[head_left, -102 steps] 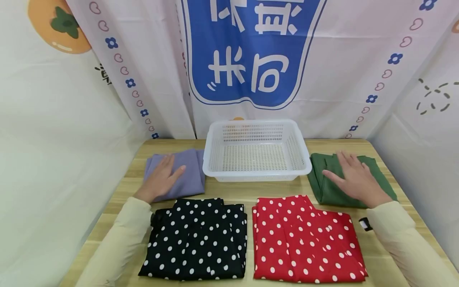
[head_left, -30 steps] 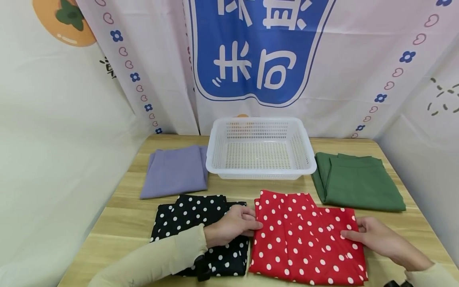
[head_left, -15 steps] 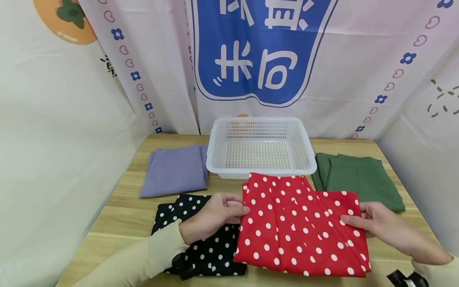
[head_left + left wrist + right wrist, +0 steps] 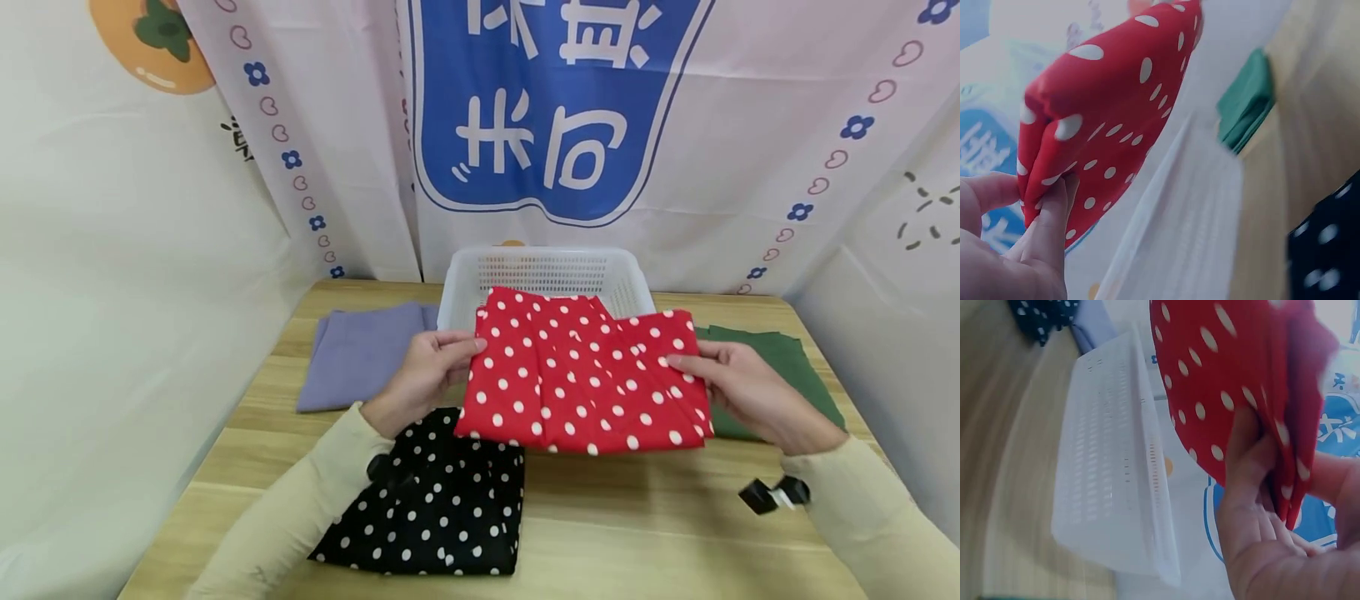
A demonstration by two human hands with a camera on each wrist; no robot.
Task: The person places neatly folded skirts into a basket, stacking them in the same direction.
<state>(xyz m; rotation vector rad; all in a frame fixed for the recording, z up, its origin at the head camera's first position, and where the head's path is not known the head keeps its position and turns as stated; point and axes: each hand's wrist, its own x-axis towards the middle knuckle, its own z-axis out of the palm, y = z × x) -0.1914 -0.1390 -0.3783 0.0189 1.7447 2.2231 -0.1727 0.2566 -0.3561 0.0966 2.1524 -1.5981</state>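
A folded red cloth with white dots (image 4: 577,375) hangs level above the table, its far part overlapping the white basket (image 4: 637,283) in the head view. My left hand (image 4: 427,367) pinches its left edge, thumb on top and fingers beneath. At the opposite edge my right hand (image 4: 742,387) grips it the same way. The left wrist view shows the cloth's folded layers (image 4: 1054,144) between thumb and fingers. In the right wrist view the red cloth (image 4: 1222,375) is raised beside the basket's perforated wall (image 4: 1097,444).
A folded black dotted cloth (image 4: 442,508) lies at the front left, partly under my left forearm. Behind it is a folded purple cloth (image 4: 360,350). The folded green cloth (image 4: 787,367) at the right is partly hidden by my right hand. Printed curtains (image 4: 735,150) enclose the table (image 4: 637,533).
Both hands came in from the purple and green cloths to the red cloth's side edges. They have since lifted it off the table and carried it forward to the basket's front.
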